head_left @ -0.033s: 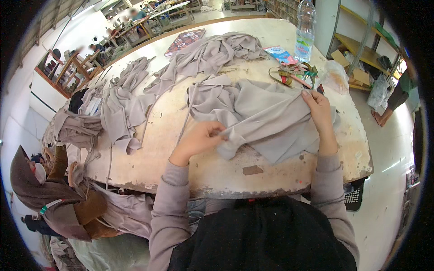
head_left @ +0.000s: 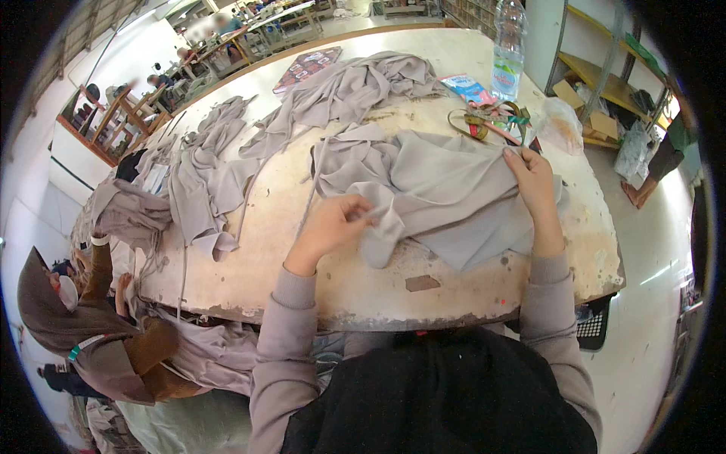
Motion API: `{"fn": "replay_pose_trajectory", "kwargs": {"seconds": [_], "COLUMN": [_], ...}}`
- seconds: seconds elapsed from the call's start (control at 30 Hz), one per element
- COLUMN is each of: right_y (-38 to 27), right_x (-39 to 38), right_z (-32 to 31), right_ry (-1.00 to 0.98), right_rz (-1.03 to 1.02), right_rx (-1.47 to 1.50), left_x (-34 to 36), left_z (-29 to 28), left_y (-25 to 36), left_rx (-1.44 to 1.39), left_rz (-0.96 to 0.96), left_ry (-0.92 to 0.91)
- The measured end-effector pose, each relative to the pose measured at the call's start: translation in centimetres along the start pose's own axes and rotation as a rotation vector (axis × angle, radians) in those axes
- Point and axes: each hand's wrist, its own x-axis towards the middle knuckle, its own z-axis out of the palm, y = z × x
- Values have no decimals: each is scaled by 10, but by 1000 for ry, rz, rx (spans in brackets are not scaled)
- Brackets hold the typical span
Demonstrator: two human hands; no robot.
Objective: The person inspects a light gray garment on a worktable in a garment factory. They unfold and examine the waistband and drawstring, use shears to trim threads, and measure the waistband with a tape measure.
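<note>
Worn and pale, the wooden worktop [head_left: 302, 189] is seen in a workshop, with a seated person in a brown headscarf [head_left: 68, 310] at its left edge and heaps of grey cloth [head_left: 204, 181] spread along its left and far sides. Near the front edge, the left hand [head_left: 333, 227] is closed on a folded corner of the light grey fabric piece [head_left: 446, 189] lying on the middle of the worktop, while the right hand [head_left: 533, 178] is pinched on that fabric's far right edge. Beyond the right hand, coiled tan and red ribbons [head_left: 488, 121] and a clear plastic water bottle [head_left: 508, 49] are set near the far right corner.
</note>
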Motion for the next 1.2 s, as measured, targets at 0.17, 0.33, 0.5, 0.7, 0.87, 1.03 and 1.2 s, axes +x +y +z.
{"fn": "replay_pose_trajectory", "kwargs": {"seconds": [0.17, 0.33, 0.5, 0.7, 0.87, 1.03, 1.2], "right_y": [3, -7, -26, -32, -33, -34, -23], "right_x": [-3, -14, -32, -53, -46, -66, -66], "right_z": [14, 27, 61, 84, 74, 99, 105], "right_ry": [107, 342, -42, -662, -631, -475, -400], "right_rz": [-64, -253, -764, -84, 169, -114, -341], "right_rx": [-555, -510, -208, 319, 302, 538, 213], "left_x": [11, 7, 16, 19, 26, 24, 24], "left_z": [5, 35, 60, 64, 67, 66, 63], "left_y": [-11, 8, 10, -1, -9, -21, -21], "left_rx": [450, 613, 631, -401, -473, -641, -418], "left_rz": [81, 444, 341, 92, 48, 9, -72], "left_ry": [422, 349, 192, 32, 258, 99, -4]}}
